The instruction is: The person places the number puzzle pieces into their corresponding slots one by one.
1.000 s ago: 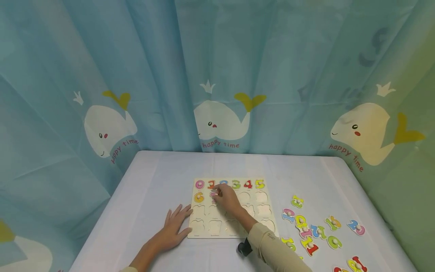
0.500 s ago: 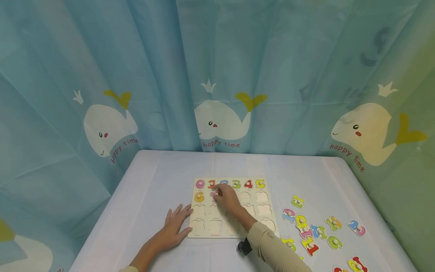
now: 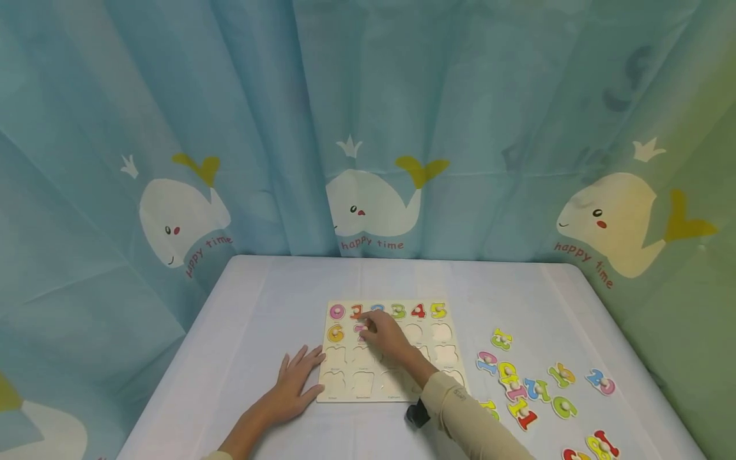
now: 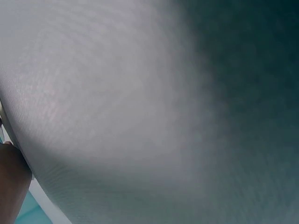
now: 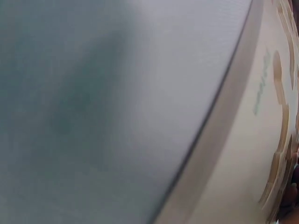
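In the head view a pale wooden number board (image 3: 349,367) lies on the white table. My right hand (image 3: 392,337) reaches over its second row and pinches a pink number piece (image 3: 360,331), apparently a 7, at its slot beside the orange 6 (image 3: 335,333). The hand partly hides this piece and the blue 2 (image 3: 377,308). Flat, with fingers spread, my left hand (image 3: 296,386) rests at the board's left edge, fingertips and thumb right at the rim. The right wrist view shows the board's edge (image 5: 233,154) and some cut-out slots close up.
Numbers 0 to 5 fill the board's top row, including the red 4 (image 3: 418,310). Loose number pieces lie scattered to the right, among them a green 6 (image 3: 564,407) and a red-and-yellow 11 (image 3: 522,414). A whale-print curtain (image 3: 483,115) stands behind the table.
The pink piece shifts slightly at its slot under the right fingers, and the right forearm moves a little. My left hand keeps its place at the board's edge.
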A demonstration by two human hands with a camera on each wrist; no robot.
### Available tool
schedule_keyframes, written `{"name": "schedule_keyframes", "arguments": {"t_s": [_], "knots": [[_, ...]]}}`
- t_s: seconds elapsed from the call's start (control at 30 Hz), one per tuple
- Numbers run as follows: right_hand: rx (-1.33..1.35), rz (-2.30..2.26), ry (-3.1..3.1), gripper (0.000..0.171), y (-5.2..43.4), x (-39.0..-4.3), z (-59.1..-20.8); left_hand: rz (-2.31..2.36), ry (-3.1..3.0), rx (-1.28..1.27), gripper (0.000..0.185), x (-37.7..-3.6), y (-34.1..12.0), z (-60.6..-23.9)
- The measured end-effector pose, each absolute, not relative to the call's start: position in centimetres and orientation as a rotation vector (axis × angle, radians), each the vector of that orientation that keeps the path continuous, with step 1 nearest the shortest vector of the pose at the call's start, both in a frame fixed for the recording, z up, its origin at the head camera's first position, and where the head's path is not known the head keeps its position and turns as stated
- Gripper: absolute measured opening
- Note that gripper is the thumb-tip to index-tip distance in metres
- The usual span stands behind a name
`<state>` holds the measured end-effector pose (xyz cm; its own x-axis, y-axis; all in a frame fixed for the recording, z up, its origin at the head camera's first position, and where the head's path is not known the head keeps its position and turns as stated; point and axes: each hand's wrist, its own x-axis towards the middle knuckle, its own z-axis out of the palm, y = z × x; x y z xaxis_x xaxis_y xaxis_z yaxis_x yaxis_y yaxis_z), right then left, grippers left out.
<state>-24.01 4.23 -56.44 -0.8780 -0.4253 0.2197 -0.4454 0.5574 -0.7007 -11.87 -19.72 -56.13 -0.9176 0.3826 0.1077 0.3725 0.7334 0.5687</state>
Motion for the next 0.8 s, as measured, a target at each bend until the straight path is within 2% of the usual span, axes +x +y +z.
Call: {"name": "schedule_keyframes", "arguments": {"t_s": [0.4, 0.8], "knots": [[0.609, 1.251, -2.734, 0.030, 5.4, -23.4, -55.2, 0.980, 2.945, 0.646, 0.052, -11.8, -19.7, -56.7], [0.567, 1.342, -2.591, 0.027, 7.9, -23.0, -55.4, 0.962, 2.927, 0.629, 0.053, -11.8, -19.8, -56.7]]}}
